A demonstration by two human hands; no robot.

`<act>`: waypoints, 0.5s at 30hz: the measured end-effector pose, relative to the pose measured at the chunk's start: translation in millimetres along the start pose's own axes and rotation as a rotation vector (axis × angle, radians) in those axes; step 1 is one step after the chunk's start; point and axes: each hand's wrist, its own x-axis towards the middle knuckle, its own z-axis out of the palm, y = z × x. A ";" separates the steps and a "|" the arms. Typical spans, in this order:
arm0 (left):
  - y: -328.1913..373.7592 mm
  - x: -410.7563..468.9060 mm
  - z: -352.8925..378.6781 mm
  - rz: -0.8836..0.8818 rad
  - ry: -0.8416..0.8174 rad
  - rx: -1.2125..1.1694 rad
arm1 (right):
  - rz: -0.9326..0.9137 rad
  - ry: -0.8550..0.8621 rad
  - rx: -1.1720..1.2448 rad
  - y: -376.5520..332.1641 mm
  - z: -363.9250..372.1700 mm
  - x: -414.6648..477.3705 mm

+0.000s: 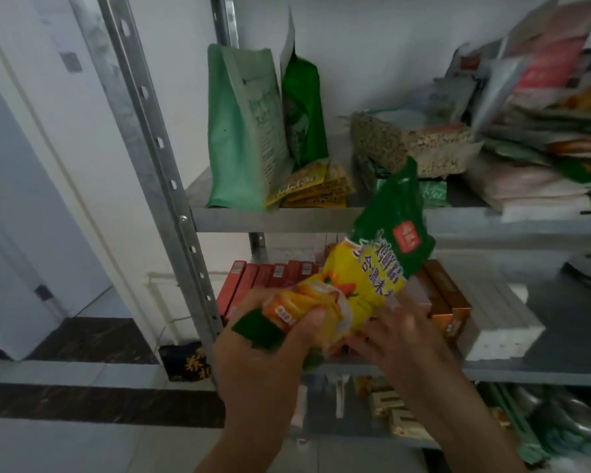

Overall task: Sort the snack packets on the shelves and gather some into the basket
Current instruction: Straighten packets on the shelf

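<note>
Head view shows the left hand (270, 339) closed in a grip around the lower end of a yellow and green packet (372, 268), held tilted in front of the middle shelf (512, 372) of the metal rack. The right hand (394, 339) is just beside the packet's lower edge with its fingers spread, blurred, so I cannot tell whether it grips anything. Behind the packet, red boxes (270, 278) and brown boxes (444, 295) stand on the middle shelf. No basket is in view. The packet is held by one end only, so its loose top could swing into the boxes and topple them, or the smooth film could slide out of the grip.
</note>
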 end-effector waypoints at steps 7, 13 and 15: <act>-12.1 4.2 7.4 0.306 -0.187 0.201 | -0.161 0.215 -0.157 -42.1 10.4 -13.2; -25.5 16.3 0.6 1.227 -0.242 0.910 | -0.173 0.220 -0.437 -80.4 29.1 -10.3; -21.1 23.0 3.4 1.228 -0.286 0.954 | -0.187 0.227 -0.528 -86.2 38.5 -2.7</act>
